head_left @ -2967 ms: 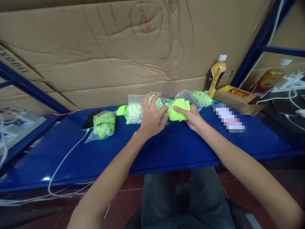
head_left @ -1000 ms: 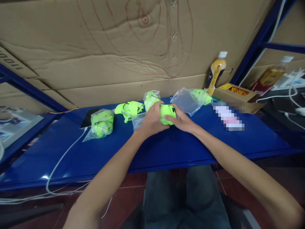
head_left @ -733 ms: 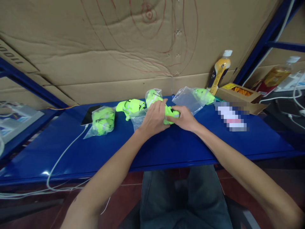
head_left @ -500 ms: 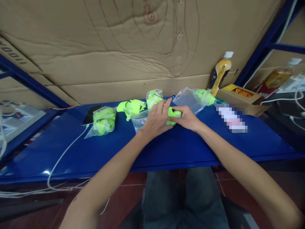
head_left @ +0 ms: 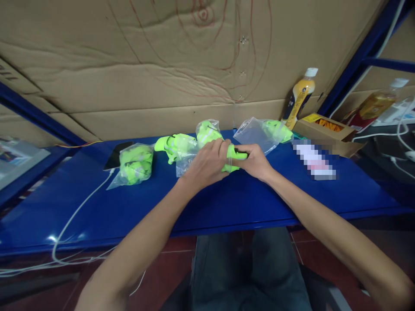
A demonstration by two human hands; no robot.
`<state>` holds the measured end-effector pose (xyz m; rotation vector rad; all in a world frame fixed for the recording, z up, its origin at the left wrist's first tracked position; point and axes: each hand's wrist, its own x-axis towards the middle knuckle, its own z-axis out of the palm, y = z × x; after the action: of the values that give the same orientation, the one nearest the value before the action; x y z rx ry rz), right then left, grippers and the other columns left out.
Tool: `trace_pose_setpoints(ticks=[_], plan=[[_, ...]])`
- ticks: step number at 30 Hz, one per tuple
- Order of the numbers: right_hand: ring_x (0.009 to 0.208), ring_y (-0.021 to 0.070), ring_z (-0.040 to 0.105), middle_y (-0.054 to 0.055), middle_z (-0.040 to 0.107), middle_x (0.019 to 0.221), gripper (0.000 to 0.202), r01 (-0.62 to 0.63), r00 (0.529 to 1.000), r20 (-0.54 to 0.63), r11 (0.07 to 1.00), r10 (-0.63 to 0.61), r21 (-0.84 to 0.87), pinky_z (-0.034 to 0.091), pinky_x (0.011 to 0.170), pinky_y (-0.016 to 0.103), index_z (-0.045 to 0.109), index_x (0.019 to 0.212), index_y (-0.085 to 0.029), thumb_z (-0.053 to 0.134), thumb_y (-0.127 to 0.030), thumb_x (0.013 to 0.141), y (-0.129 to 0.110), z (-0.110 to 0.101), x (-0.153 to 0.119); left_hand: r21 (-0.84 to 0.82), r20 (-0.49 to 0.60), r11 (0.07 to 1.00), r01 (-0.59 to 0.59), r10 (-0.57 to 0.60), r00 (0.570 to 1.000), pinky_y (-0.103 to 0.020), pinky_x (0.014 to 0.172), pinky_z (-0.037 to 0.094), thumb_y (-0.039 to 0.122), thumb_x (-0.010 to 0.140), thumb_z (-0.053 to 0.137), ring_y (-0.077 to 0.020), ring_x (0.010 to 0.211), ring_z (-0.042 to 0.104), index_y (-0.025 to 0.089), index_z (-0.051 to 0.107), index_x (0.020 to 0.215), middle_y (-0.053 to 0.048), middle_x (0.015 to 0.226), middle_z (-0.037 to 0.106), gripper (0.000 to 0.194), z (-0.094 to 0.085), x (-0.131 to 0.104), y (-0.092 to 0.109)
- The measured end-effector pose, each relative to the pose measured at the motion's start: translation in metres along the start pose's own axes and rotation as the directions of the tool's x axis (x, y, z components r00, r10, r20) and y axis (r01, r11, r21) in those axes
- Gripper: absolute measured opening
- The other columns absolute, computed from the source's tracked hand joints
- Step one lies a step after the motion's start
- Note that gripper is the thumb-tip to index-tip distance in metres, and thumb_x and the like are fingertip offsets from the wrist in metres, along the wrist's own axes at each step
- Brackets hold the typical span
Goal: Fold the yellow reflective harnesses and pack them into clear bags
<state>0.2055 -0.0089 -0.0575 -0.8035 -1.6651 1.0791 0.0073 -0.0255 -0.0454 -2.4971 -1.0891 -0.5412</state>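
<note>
A rolled neon-yellow reflective strap [head_left: 232,163], with black parts on its right, is held between both hands just above the table. My left hand [head_left: 209,163] is closed around its left side, back of the hand up. My right hand [head_left: 258,162] grips the right end, thumb and fingers bent around it. Just behind my left hand lies a bagged neon-yellow bundle [head_left: 206,132]. An unbagged-looking neon bundle [head_left: 175,144] and a clear plastic bag [head_left: 184,166] lie left of that hand, the bag partly hidden by it.
Another bagged bundle [head_left: 136,166] sits at left over a dark phone [head_left: 117,156] with a white cable. Back right are a clear bag with a neon bundle [head_left: 277,129], a yellow bottle [head_left: 300,97], an open carton [head_left: 327,129] and a blurred-out item [head_left: 314,160]. Cardboard [head_left: 145,86] stands behind the blue table [head_left: 210,207].
Both hands stay closed on the strap, with the left hand's fingers drawn closer together and more of the roll showing. The view has shifted slightly.
</note>
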Motion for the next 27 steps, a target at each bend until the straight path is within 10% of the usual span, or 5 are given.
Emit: trace_pose_setpoints(ticks=[6, 11, 16, 27], plan=[[0.072, 0.0148, 0.057, -0.002, 0.068, 0.073, 0.031, -0.006, 0.998, 0.060, 0.991, 0.014, -0.131, 0.043, 0.068, 0.028, 0.078, 0.079, -0.016, 0.091, -0.044, 0.073, -0.006, -0.006, 0.002, 0.026, 0.004, 0.998, 0.063, -0.063, 0.998, -0.052, 0.102, 0.057, 0.028, 0.077, 0.081, -0.0418, 0.117, 0.068, 0.004, 0.049, 0.146, -0.024, 0.128, 0.068, 0.080, 0.002, 0.003, 0.013], [0.098, 0.0221, 0.071, 0.006, 0.081, 0.115, 0.054, -0.138, 0.989, -0.029, 0.977, 0.144, 0.164, 0.059, 0.085, 0.034, 0.081, 0.108, -0.020, 0.099, -0.032, 0.058, -0.014, -0.006, 0.002, -0.116, -0.113, 0.977, 0.177, -0.190, 0.975, -0.052, 0.109, 0.055, 0.036, 0.075, 0.084, -0.0419, 0.128, 0.066, 0.007, 0.045, 0.148, -0.025, 0.138, 0.066, 0.087, 0.008, 0.001, 0.002], [0.077, 0.0162, 0.069, 0.004, 0.080, 0.090, 0.049, -0.318, 0.926, -0.113, 0.906, 0.360, 0.280, 0.057, 0.072, 0.030, 0.077, 0.092, -0.016, 0.099, -0.024, 0.049, -0.019, 0.001, -0.001, -0.135, -0.102, 0.969, 0.206, -0.220, 0.970, -0.050, 0.105, 0.057, 0.038, 0.075, 0.084, -0.0408, 0.124, 0.067, 0.007, 0.048, 0.144, -0.024, 0.133, 0.067, 0.084, 0.011, 0.001, 0.000], [0.063, 0.0120, 0.055, -0.006, 0.058, 0.062, 0.013, -0.276, 0.961, 0.023, 0.960, 0.275, 0.049, 0.039, 0.060, 0.024, 0.059, 0.064, -0.018, 0.056, -0.009, 0.054, -0.005, 0.028, 0.008, 0.131, 0.003, 0.985, 0.114, -0.116, 0.993, -0.052, 0.095, 0.053, 0.031, 0.087, 0.070, -0.0404, 0.109, 0.067, 0.001, 0.056, 0.147, -0.023, 0.119, 0.071, 0.068, 0.006, 0.005, 0.021]])
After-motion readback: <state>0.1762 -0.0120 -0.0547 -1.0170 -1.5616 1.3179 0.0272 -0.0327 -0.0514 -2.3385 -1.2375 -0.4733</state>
